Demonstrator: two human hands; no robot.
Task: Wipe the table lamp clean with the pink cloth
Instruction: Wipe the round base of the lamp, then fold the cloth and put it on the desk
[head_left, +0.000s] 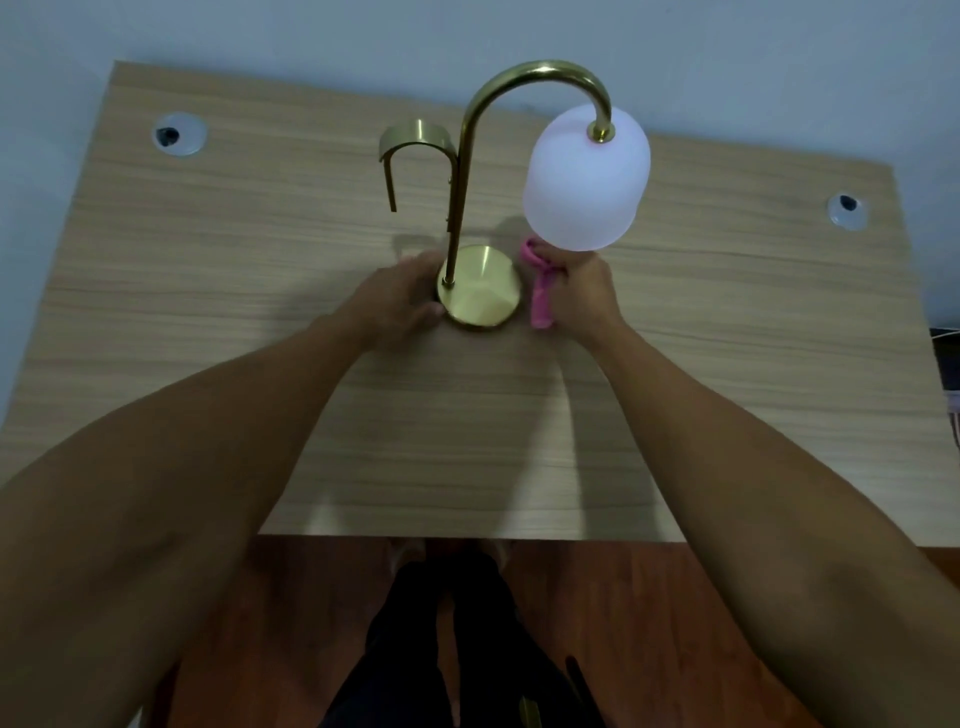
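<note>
The table lamp stands mid-table: a round brass base (480, 291), a curved brass stem (467, 156) and a white frosted shade (587, 179) hanging on the right. My left hand (397, 301) grips the left rim of the base. My right hand (582, 296) is closed on a bunched pink cloth (540, 291), just right of the base and under the shade's lower edge. Part of the cloth is hidden inside my fist.
The lamp stands on a light wooden table (260, 312) against a pale wall. Two round cable grommets (179, 134) (847, 210) sit at the back left and right. A brass hook arm (410, 150) juts left from the stem. My legs and a wooden floor show below the front edge.
</note>
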